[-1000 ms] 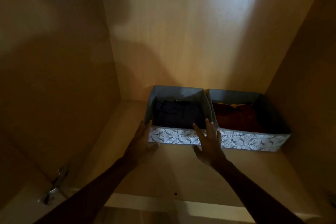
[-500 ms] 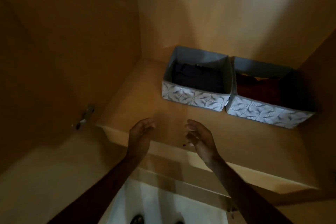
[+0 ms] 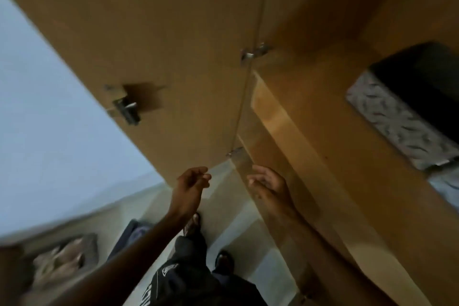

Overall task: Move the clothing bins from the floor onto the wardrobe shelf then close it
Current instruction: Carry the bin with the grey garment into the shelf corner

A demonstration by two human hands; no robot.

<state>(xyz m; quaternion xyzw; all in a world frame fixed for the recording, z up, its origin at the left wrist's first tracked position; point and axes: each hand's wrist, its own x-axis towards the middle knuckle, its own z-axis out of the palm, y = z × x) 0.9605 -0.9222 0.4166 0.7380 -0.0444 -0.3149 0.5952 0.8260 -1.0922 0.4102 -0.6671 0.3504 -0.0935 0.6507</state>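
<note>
A grey bin with a white leaf-patterned front (image 3: 397, 126) and dark clothes inside stands on the wooden wardrobe shelf (image 3: 323, 117) at the right. A corner of a second patterned bin (image 3: 447, 185) shows at the right edge. On the floor at lower left lie a dark blue bin (image 3: 130, 237) and a grey bin with pale clothes (image 3: 62, 259), both blurred. My left hand (image 3: 191, 186) and my right hand (image 3: 269, 185) hang below the shelf's front edge, fingers loosely curled, holding nothing. The wardrobe door (image 3: 149, 40) stands open at the left.
The open door carries a metal handle and lock (image 3: 125, 108) and hinges (image 3: 254, 52). A pale wall (image 3: 49, 131) fills the left. My legs and feet (image 3: 198, 268) stand on the light tiled floor beneath the shelf. The frame is blurred by motion.
Both hands let go of the bin's front and drew back off the shelf. My view has swung left and down, bringing the open door, the floor and the floor bins into sight.
</note>
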